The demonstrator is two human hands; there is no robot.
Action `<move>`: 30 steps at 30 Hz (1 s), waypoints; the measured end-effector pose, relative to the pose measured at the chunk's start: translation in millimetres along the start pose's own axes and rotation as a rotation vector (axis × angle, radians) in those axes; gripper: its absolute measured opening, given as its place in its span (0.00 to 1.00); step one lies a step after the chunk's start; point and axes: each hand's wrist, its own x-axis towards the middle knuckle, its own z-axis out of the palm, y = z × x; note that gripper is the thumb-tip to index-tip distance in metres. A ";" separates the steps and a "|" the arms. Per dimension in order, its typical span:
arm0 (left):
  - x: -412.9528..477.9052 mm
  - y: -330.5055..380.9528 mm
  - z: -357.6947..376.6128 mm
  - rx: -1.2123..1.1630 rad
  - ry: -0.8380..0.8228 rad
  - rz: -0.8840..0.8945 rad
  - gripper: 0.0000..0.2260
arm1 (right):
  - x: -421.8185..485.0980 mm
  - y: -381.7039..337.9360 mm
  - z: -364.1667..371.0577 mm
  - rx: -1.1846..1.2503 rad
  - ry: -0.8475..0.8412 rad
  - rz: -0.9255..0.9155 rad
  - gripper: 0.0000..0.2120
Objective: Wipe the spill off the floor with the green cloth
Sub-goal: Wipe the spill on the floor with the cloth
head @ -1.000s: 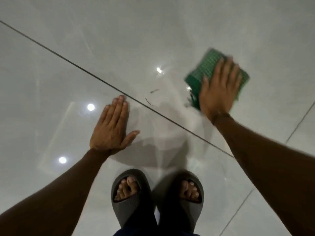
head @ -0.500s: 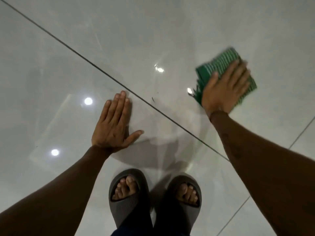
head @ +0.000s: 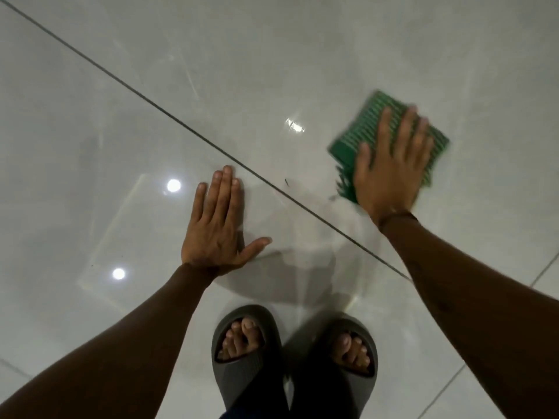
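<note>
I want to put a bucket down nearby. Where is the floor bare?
Bare: the tiles beyond the grout line, and left of the left hand. Crowded: between that hand, the right hand on the cloth, and the slippers.

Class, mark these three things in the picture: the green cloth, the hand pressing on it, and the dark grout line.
green cloth (head: pixel 367 120), head view: bare striped corner beyond the fingers.
right hand (head: pixel 390 173), head view: back of the hand.
grout line (head: pixel 169 113), head view: stretch left of the cloth.
</note>
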 end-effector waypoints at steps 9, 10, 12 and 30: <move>3.5 -6.6 -7.1 -0.053 0.016 -0.039 0.66 | -74.5 2.8 10.0 0.012 -0.148 -0.641 0.35; 3.1 -6.8 -6.4 -0.052 0.011 -0.041 0.67 | -57.9 21.0 9.8 -0.012 -0.130 -0.545 0.35; 2.9 -7.4 -5.5 -0.045 0.002 -0.044 0.68 | -10.8 24.9 10.1 -0.021 -0.052 -0.277 0.34; 0.8 -9.4 -4.4 0.013 -0.054 0.006 0.63 | 36.5 21.7 0.8 0.096 0.048 0.394 0.34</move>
